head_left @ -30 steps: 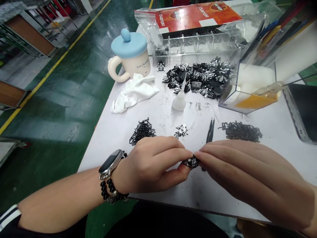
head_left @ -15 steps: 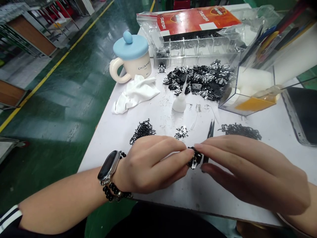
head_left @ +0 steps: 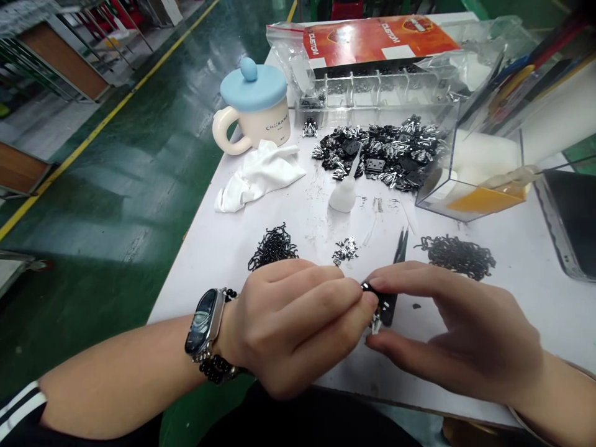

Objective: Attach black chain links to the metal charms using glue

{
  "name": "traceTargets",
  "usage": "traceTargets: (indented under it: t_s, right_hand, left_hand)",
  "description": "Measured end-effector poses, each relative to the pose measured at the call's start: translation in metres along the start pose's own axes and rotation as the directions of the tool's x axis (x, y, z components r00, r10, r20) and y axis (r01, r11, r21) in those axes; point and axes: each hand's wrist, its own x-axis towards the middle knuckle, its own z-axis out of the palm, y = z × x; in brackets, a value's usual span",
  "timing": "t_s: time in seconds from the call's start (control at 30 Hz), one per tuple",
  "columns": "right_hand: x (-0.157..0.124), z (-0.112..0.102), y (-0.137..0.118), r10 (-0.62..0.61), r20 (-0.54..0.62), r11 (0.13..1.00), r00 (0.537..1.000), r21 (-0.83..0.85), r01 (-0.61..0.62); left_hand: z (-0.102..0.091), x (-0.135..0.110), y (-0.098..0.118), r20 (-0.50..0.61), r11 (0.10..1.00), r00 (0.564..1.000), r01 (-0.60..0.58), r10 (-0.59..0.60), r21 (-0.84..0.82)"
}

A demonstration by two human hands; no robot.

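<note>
My left hand [head_left: 298, 323] is closed, its thumb and fingertips pinching a small black-and-silver metal part [head_left: 376, 320]. It looks like the pieces in the pile farther back. My right hand [head_left: 465, 329] curves round the part from the other side, index fingertip at its upper edge and thumb tip at its silver lower end. Fingers cover much of the part. Just behind it lie black tweezers [head_left: 401, 247], points away from me. Small silver pieces [head_left: 345, 250] are heaped beyond my left fingers, and small black bent pieces [head_left: 274, 247] lie left of those.
More black bent pieces [head_left: 459, 256] lie at right. A white dropper bottle [head_left: 343, 195] stands before the pile of metal parts [head_left: 395, 149]. Farther out are a lidded mug [head_left: 265, 124], white cloth [head_left: 261, 177], clear compartment tray [head_left: 363, 112], clear holder [head_left: 470, 202] and dark phone-like device [head_left: 575, 217].
The part has turned in my fingers and shifted slightly right and nearer. My right hand has changed from nearly flat to curled, with its thumb lower. A small dark bit now shows on the table.
</note>
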Motion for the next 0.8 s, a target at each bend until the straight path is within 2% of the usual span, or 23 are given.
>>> traceTargets:
  t_s: [0.1, 0.17, 0.23, 0.27, 0.3, 0.33, 0.37, 0.4, 0.47, 0.5, 0.53, 0.57, 0.6, 0.67, 0.8]
  right_hand:
    - [-0.003, 0.002, 0.0, 0.004, -0.012, 0.999, 1.0, 0.036, -0.003]
    - [-0.004, 0.002, 0.0, 0.002, -0.036, 0.999, 0.999, 0.052, 0.0]
    - [-0.005, 0.002, 0.001, -0.015, -0.08, 0.999, 0.997, 0.045, 0.019]
    - [-0.005, 0.002, 0.002, -0.034, -0.11, 0.999, 0.993, 0.025, 0.037]
    - [-0.004, 0.002, 0.003, -0.059, -0.14, 0.998, 0.988, -0.007, 0.059]
    - [-0.003, 0.002, 0.004, -0.09, -0.162, 0.996, 0.983, -0.043, 0.084]
    - [-0.002, 0.001, 0.005, -0.119, -0.17, 0.991, 0.978, -0.075, 0.108]
    - [-0.001, 0.001, 0.006, -0.144, -0.169, 0.987, 0.975, -0.098, 0.129]
    - [0.001, 0.0, 0.008, -0.187, -0.148, 0.977, 0.971, -0.127, 0.169]
    - [0.002, 0.0, 0.008, -0.21, -0.141, 0.971, 0.968, -0.143, 0.19]
    - [0.002, -0.001, 0.009, -0.235, -0.137, 0.963, 0.962, -0.165, 0.212]
    - [0.002, 0.0, 0.009, -0.26, -0.135, 0.954, 0.956, -0.193, 0.232]
    - [0.002, 0.0, 0.009, -0.28, -0.131, 0.944, 0.951, -0.217, 0.248]
    - [0.0, 0.003, 0.008, -0.297, -0.117, 0.933, 0.948, -0.248, 0.262]
    - [0.0, 0.006, 0.007, -0.329, -0.11, 0.912, 0.938, -0.295, 0.286]
  left_hand:
    - [0.0, 0.0, -0.001, -0.022, 0.999, 0.999, -0.024, 0.023, -0.033]
    - [0.001, 0.0, 0.0, -0.009, 0.997, 1.0, 0.012, -0.012, -0.072]
    - [0.002, 0.001, 0.001, -0.012, 0.981, 0.99, 0.141, -0.144, -0.131]
    - [0.004, 0.002, 0.003, -0.015, 0.95, 0.968, 0.241, -0.249, -0.198]
    - [0.005, 0.004, 0.004, -0.003, 0.886, 0.93, 0.35, -0.369, -0.304]
    - [0.006, 0.005, 0.004, 0.054, 0.772, 0.873, 0.457, -0.486, -0.442]
    - [0.008, 0.006, 0.005, 0.156, 0.602, 0.803, 0.545, -0.575, -0.584]
    - [0.009, 0.007, 0.006, 0.289, 0.393, 0.727, 0.61, -0.623, -0.689]
    - [0.011, 0.008, 0.006, 0.525, -0.011, 0.591, 0.657, -0.613, -0.753]
    - [0.011, 0.009, 0.007, 0.595, -0.156, 0.542, 0.648, -0.593, -0.746]
    - [0.011, 0.009, 0.007, 0.637, -0.258, 0.505, 0.629, -0.582, -0.734]
    - [0.012, 0.01, 0.008, 0.658, -0.321, 0.477, 0.609, -0.583, -0.725]
    - [0.012, 0.01, 0.009, 0.665, -0.355, 0.456, 0.593, -0.591, -0.723]
    - [0.012, 0.01, 0.011, 0.656, -0.366, 0.433, 0.581, -0.618, -0.727]
    - [0.01, 0.009, 0.013, 0.596, -0.249, 0.429, 0.629, -0.679, -0.737]
